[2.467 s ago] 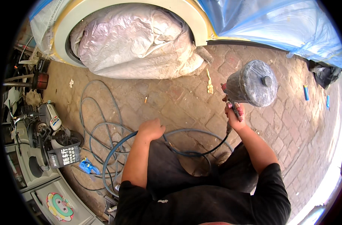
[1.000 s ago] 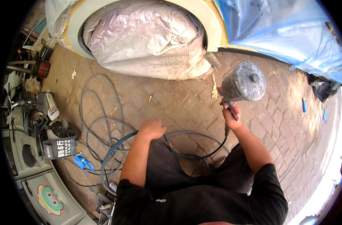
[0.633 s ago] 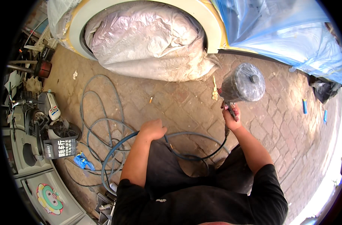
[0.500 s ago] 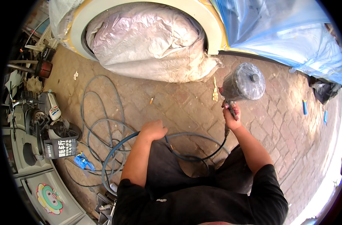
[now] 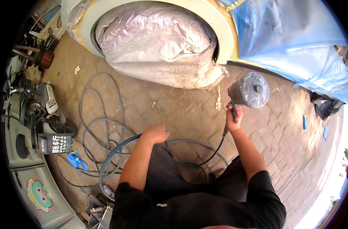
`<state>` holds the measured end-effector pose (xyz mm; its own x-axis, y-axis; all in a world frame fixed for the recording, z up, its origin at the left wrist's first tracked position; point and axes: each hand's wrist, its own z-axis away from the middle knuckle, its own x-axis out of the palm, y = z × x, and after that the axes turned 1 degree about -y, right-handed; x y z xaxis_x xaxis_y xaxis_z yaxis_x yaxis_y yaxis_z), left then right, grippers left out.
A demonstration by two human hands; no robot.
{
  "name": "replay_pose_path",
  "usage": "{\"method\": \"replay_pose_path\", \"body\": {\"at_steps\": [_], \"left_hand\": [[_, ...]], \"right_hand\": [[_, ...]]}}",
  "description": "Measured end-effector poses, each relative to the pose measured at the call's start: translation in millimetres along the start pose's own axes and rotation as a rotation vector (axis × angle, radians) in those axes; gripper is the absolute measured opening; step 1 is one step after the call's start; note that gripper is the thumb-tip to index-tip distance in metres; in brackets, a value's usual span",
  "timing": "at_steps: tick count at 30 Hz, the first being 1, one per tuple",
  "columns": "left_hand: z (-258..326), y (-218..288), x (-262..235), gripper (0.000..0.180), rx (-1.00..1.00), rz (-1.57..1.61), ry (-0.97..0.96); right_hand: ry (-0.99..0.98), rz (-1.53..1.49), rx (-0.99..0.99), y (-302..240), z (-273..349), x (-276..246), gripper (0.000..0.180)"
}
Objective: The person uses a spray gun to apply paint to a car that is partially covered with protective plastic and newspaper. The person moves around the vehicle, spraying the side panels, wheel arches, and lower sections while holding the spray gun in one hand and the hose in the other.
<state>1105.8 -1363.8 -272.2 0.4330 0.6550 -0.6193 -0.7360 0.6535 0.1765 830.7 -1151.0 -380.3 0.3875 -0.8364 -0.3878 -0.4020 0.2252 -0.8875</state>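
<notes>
Head view: a spray gun [image 5: 236, 110] with a film-wrapped grey cup [image 5: 249, 90] is held above the paving [image 5: 275, 152], toward its far edge and right of the middle. The right hand [image 5: 233, 121] has its fingers wrapped round the gun's handle, the cup tilted up beyond them. From below the handle a hose [image 5: 109, 154] curves down past the person's knees. The left hand [image 5: 155, 134] is well apart from the gun, its fingers curled in; the hose passes at this hand, but I cannot tell whether they grip it. More hose lies looped toward the paving's left edge, near a blue bundle [image 5: 77, 160] and a scooter [image 5: 50, 101]. Along the far edge are a cream wheel arch [image 5: 228, 40] filled by a silver cover [image 5: 158, 45], blue sheeting [image 5: 288, 34] right of it, and a black bag [image 5: 326, 107] at the far right corner.
</notes>
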Motion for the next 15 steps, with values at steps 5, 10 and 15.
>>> {"method": "replay_pose_path", "body": {"at_steps": [5,10,15], "left_hand": [[-4,-2,1,0.045,0.011,0.02,-0.004],[-5,-1,-3,0.045,0.023,0.02,-0.009],[-6,-7,1,0.045,0.037,0.027,-0.007]], "right_hand": [[-0.16,-0.078,0.143,9,5,-2,0.014],[-0.004,-0.285,0.101,17,-3,2,0.017],[-0.104,-0.085,0.191,-1,-5,6,0.016]]}}
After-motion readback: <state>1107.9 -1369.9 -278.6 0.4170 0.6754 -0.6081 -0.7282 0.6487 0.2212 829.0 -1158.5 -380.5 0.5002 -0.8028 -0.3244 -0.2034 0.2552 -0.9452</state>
